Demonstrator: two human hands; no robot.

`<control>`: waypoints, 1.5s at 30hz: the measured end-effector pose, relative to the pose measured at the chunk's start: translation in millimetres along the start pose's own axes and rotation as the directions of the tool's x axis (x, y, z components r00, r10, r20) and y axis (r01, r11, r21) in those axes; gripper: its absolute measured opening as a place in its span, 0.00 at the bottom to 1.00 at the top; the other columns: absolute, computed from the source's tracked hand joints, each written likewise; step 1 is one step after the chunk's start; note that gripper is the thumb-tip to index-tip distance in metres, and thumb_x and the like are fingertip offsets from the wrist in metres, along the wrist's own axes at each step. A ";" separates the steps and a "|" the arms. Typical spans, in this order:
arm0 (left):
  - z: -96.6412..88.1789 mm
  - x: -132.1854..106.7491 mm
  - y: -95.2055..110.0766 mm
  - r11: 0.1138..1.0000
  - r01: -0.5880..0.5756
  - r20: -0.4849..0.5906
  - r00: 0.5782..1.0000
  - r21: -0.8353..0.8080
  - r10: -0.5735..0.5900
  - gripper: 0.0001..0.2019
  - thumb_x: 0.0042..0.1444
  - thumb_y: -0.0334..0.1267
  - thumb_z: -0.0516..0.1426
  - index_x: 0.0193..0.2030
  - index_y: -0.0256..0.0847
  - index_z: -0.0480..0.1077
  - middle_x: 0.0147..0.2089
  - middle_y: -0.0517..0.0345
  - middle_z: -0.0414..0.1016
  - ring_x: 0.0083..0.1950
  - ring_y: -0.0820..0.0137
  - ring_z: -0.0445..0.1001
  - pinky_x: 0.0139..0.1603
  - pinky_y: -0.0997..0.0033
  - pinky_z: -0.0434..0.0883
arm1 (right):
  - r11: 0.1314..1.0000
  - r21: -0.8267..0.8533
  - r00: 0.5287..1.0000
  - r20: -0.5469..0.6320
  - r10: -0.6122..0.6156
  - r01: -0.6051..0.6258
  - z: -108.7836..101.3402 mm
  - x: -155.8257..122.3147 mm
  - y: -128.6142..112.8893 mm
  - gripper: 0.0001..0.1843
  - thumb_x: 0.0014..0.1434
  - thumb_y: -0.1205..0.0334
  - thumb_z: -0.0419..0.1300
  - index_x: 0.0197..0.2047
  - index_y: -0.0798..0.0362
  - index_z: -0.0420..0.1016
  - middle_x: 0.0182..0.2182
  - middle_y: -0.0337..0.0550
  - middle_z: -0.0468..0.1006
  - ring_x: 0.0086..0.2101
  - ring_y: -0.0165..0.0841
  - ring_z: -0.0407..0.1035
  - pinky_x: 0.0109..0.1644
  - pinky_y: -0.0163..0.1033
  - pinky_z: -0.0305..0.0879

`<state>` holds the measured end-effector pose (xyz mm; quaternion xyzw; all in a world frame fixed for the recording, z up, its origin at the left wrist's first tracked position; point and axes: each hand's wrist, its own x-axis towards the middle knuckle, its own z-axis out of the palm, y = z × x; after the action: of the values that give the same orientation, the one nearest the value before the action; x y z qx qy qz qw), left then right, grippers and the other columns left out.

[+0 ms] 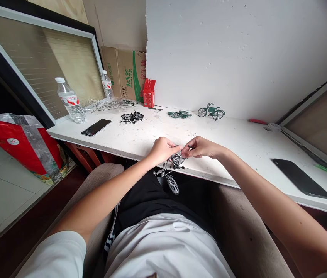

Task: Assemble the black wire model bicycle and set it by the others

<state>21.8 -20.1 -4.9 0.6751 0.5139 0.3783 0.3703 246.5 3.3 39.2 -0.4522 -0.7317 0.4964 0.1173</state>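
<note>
Between my two hands a black model bicycle hangs at the front edge of the white table, one spoked wheel up at my fingers and the other lower down over my lap. My left hand is closed, pinching the model near its upper wheel. From the other side my right hand has its fingers pressed together around a small dark part beside that same wheel; its kind is too small to make out. Fingertips of both hands nearly meet.
A green model bicycle stands at the back, near flat green bicycle parts. Black parts lie left of them. A phone, water bottles, a red box, a carton and a dark flat slab surround the workspace.
</note>
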 end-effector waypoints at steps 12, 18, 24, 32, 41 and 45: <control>0.4 -1.4 1.7 1.000 -0.003 -0.008 1.000 0.003 0.003 0.17 0.52 0.51 0.73 0.34 0.38 0.85 0.38 0.48 0.87 0.40 0.60 0.83 0.39 0.68 0.75 | 1.000 0.009 0.999 0.025 0.021 -0.021 -0.3 -0.8 -2.3 0.24 0.45 0.46 0.78 0.38 0.56 0.89 0.27 0.41 0.79 0.24 0.24 0.55 0.27 0.36 0.48; 1.1 -1.5 1.1 1.000 0.003 -0.013 1.000 0.009 -0.003 0.17 0.51 0.52 0.73 0.32 0.38 0.84 0.36 0.48 0.86 0.39 0.61 0.84 0.40 0.69 0.76 | 0.999 0.004 0.999 0.027 0.046 -0.046 -0.8 -0.3 -3.8 0.23 0.45 0.47 0.78 0.37 0.56 0.88 0.26 0.40 0.78 0.24 0.25 0.54 0.28 0.37 0.49; 1.4 -1.9 0.9 0.999 -0.034 -0.017 0.999 0.015 0.034 0.17 0.52 0.52 0.72 0.31 0.38 0.83 0.36 0.48 0.86 0.39 0.60 0.83 0.39 0.69 0.75 | 0.999 -0.013 0.999 0.031 0.039 -0.039 -2.8 0.0 -2.8 0.24 0.45 0.46 0.78 0.38 0.56 0.89 0.27 0.41 0.79 0.25 0.25 0.55 0.27 0.36 0.49; 3.7 -1.7 -0.4 1.000 -0.009 -0.021 1.000 0.002 0.009 0.16 0.52 0.52 0.72 0.31 0.38 0.83 0.34 0.49 0.85 0.36 0.62 0.83 0.37 0.70 0.74 | 0.999 -0.014 0.999 0.019 0.034 -0.034 -1.1 -1.2 -3.8 0.23 0.44 0.46 0.78 0.36 0.55 0.88 0.27 0.41 0.79 0.25 0.25 0.55 0.27 0.36 0.49; 3.3 -3.4 1.6 1.000 -0.009 -0.021 1.000 -0.002 0.009 0.17 0.53 0.52 0.71 0.31 0.38 0.83 0.32 0.49 0.85 0.34 0.63 0.82 0.34 0.70 0.73 | 0.999 0.009 0.999 -0.015 0.036 -0.036 2.1 -3.5 -3.8 0.23 0.44 0.46 0.78 0.36 0.56 0.88 0.26 0.40 0.79 0.24 0.25 0.54 0.27 0.37 0.49; 3.3 -2.9 1.1 1.000 -0.007 -0.028 1.000 -0.017 0.007 0.18 0.51 0.52 0.73 0.34 0.37 0.84 0.38 0.47 0.87 0.39 0.61 0.84 0.37 0.69 0.75 | 0.999 0.019 0.999 -0.011 0.043 -0.043 1.8 -2.8 -2.4 0.23 0.44 0.46 0.79 0.37 0.56 0.89 0.26 0.40 0.80 0.24 0.25 0.55 0.27 0.36 0.48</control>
<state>24.6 -23.5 -5.7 0.6683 0.5133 0.3934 0.3676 245.6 -0.3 41.1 -0.4695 -0.7165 0.5030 0.1148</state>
